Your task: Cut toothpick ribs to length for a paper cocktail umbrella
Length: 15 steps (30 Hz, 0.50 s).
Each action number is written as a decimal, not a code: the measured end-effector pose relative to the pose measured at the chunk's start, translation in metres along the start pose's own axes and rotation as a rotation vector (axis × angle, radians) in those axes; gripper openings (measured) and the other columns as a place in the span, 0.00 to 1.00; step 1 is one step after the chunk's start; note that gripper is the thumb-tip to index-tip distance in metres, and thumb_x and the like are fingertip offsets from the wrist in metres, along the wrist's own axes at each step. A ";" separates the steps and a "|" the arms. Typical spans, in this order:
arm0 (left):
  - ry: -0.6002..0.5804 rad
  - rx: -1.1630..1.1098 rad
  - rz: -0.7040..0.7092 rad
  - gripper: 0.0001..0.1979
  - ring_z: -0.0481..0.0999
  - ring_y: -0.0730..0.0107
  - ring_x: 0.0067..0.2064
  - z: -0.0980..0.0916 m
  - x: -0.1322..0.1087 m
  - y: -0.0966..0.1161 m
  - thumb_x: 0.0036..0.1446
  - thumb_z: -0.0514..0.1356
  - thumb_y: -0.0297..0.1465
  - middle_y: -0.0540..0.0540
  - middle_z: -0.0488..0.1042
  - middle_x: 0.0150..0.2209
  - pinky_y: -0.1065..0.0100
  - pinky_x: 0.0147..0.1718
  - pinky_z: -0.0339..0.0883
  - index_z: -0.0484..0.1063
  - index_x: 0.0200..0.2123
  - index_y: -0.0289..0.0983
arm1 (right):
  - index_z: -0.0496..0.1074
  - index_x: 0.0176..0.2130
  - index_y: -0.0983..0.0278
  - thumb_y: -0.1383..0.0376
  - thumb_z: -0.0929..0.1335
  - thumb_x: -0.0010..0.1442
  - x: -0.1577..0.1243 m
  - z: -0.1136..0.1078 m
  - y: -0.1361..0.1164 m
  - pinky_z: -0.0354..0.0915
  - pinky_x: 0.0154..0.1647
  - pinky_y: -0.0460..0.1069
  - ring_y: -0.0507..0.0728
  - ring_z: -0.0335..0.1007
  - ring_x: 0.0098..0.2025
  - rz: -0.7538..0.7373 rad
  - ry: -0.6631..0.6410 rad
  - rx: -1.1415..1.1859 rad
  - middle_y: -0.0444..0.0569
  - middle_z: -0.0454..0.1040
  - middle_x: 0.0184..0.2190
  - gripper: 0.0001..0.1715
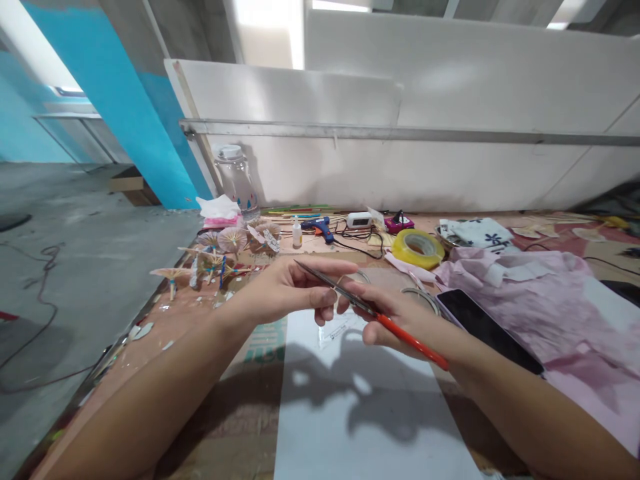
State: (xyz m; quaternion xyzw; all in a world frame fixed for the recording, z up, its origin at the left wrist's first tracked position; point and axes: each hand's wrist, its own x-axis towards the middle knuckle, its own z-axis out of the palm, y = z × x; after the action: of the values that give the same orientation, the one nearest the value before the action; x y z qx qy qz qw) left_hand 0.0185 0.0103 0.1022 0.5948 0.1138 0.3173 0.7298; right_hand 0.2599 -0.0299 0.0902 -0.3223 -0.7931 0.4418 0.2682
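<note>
My right hand point(385, 310) holds a pair of scissors point(410, 341) with a red handle, seen edge-on. Their dark metal blades slant up and left, across the front of my left fingers. My left hand point(300, 287) is closed in a pinch, thumb against fingers, and its fingertips almost meet those of my right hand. What lies between the left fingertips is too small and hidden to name. Both hands hover over a white sheet of paper point(320, 427), where their shadows fall. A small clear piece with dark print point(340, 330) lies near the sheet's top.
Small paper umbrellas point(233, 240) stand at the left. Behind are a glue bottle point(297, 235), a blue glue gun point(320, 228) and a water bottle point(237, 180). Yellow tape point(417, 248), a phone point(487, 330) and pink cloth point(530, 293) lie right. A white panel point(450, 87) rises behind.
</note>
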 end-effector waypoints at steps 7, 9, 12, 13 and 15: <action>0.049 0.009 -0.047 0.17 0.79 0.78 0.27 -0.004 0.001 0.003 0.57 0.71 0.26 0.44 0.86 0.40 0.76 0.27 0.75 0.83 0.49 0.45 | 0.78 0.48 0.62 0.36 0.69 0.59 0.005 0.002 0.002 0.67 0.38 0.51 0.58 0.71 0.39 0.087 0.038 -0.070 0.50 0.76 0.40 0.36; 0.060 0.025 -0.055 0.17 0.79 0.77 0.27 -0.003 0.002 0.004 0.57 0.71 0.25 0.44 0.86 0.42 0.76 0.26 0.75 0.83 0.49 0.45 | 0.78 0.44 0.63 0.35 0.69 0.58 0.007 0.002 0.006 0.65 0.35 0.49 0.57 0.69 0.36 0.084 0.043 -0.078 0.49 0.75 0.37 0.36; 0.082 0.051 -0.053 0.17 0.79 0.78 0.27 -0.003 0.002 0.006 0.56 0.70 0.24 0.43 0.85 0.45 0.75 0.26 0.74 0.82 0.48 0.44 | 0.76 0.44 0.63 0.33 0.68 0.57 0.009 -0.001 0.007 0.62 0.31 0.48 0.55 0.66 0.34 0.056 -0.006 -0.061 0.49 0.73 0.37 0.38; 0.102 0.078 -0.052 0.17 0.78 0.78 0.27 -0.004 0.002 0.006 0.55 0.71 0.24 0.43 0.85 0.46 0.74 0.27 0.74 0.82 0.48 0.43 | 0.76 0.44 0.63 0.33 0.68 0.57 0.008 -0.004 0.006 0.61 0.30 0.48 0.55 0.65 0.33 0.046 -0.024 -0.064 0.48 0.73 0.36 0.38; 0.160 0.160 -0.053 0.16 0.77 0.78 0.27 -0.008 0.002 0.007 0.55 0.71 0.26 0.41 0.85 0.47 0.73 0.27 0.74 0.82 0.48 0.40 | 0.76 0.45 0.63 0.33 0.68 0.57 0.007 -0.011 0.003 0.59 0.30 0.47 0.54 0.63 0.32 0.027 -0.047 -0.087 0.47 0.71 0.35 0.38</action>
State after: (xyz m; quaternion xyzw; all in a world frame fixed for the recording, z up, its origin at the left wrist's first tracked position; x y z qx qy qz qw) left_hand 0.0135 0.0190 0.1071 0.6206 0.2125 0.3344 0.6766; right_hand 0.2641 -0.0181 0.0933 -0.3336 -0.8132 0.4180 0.2295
